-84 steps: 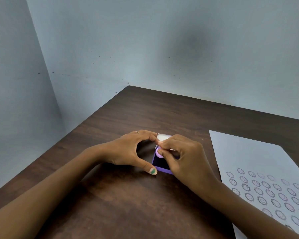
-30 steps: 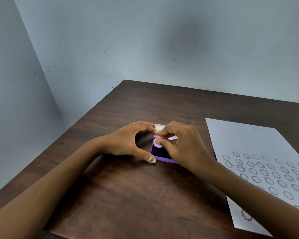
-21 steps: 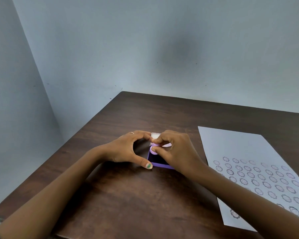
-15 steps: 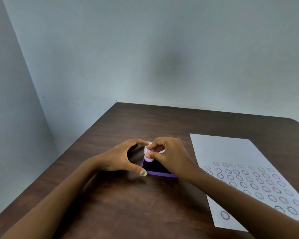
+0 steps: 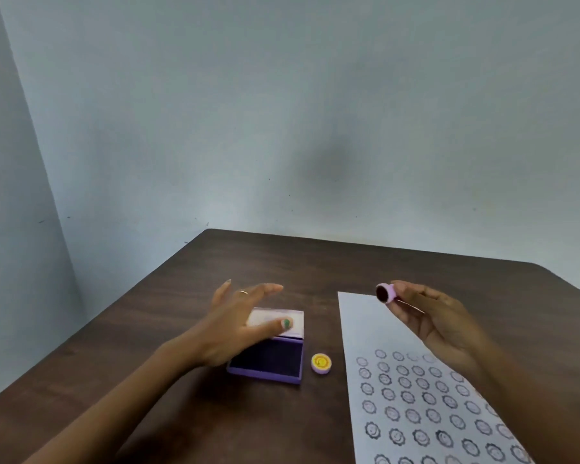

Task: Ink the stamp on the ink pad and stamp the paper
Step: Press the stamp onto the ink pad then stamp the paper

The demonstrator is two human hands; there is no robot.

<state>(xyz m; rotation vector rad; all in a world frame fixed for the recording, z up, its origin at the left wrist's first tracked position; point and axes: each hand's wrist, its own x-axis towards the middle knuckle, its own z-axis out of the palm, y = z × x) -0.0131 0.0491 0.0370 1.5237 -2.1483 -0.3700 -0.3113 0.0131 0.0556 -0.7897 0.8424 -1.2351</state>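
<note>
My right hand (image 5: 432, 321) holds a small round pink stamp (image 5: 385, 293) in its fingertips, raised above the top edge of the white paper (image 5: 375, 329); the stamp's dark inked face is turned toward me. The paper carries several rows of round stamped marks. The purple ink pad (image 5: 268, 360) lies open on the table, its dark pad showing and its pale lid (image 5: 297, 321) flipped back. My left hand (image 5: 238, 324) hovers over the pad's left part with fingers spread, holding nothing.
A small round pink cap with a yellow top (image 5: 321, 363) sits on the dark wooden table (image 5: 181, 396) between the ink pad and the paper. Pale walls meet in a corner behind the table's far-left edge.
My right hand has lifted the stamp off the ink pad and moved right, over the paper's top. My left hand has let go of the pad and spread open. The small cap has come into view.
</note>
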